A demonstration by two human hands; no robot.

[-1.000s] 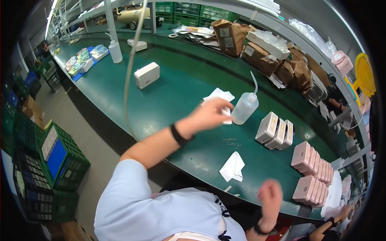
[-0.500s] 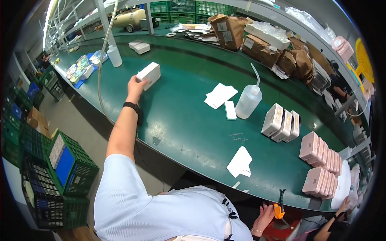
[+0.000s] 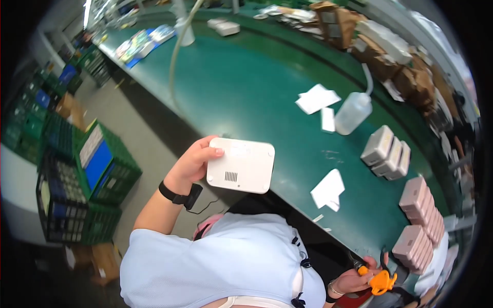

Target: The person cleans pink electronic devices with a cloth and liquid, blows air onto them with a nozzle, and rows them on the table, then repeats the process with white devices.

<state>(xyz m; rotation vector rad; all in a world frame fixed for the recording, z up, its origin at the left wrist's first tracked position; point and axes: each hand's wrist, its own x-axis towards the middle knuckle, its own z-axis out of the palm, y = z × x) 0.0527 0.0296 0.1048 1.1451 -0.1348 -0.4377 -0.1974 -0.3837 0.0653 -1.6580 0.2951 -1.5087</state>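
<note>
from my remote seat: right hand [image 3: 354, 280] is closed around an orange-handled tool [image 3: 379, 281] at the near bench edge. left hand [image 3: 194, 163] grips a flat white rounded-corner plastic box [image 3: 240, 165], vent side up, over the long green bench [image 3: 246, 92]. i judge the box should be kept level and brought squarely toward the tool.

device [image 3: 240, 165]: white, with a small dark barred patch, in the left hand [image 3: 194, 165]
wristband [image 3: 177, 195]: black, on the left wrist
tool [image 3: 381, 280]: orange, at the right hand [image 3: 354, 281]
bench [image 3: 246, 87]: dark green, beyond both hands
squeeze bottle [image 3: 353, 113]: translucent white, far side of the device
flat cases [image 3: 421, 218]: pale pink, above the right hand
crates [image 3: 97, 169]: green with blue, left of the left hand
</note>
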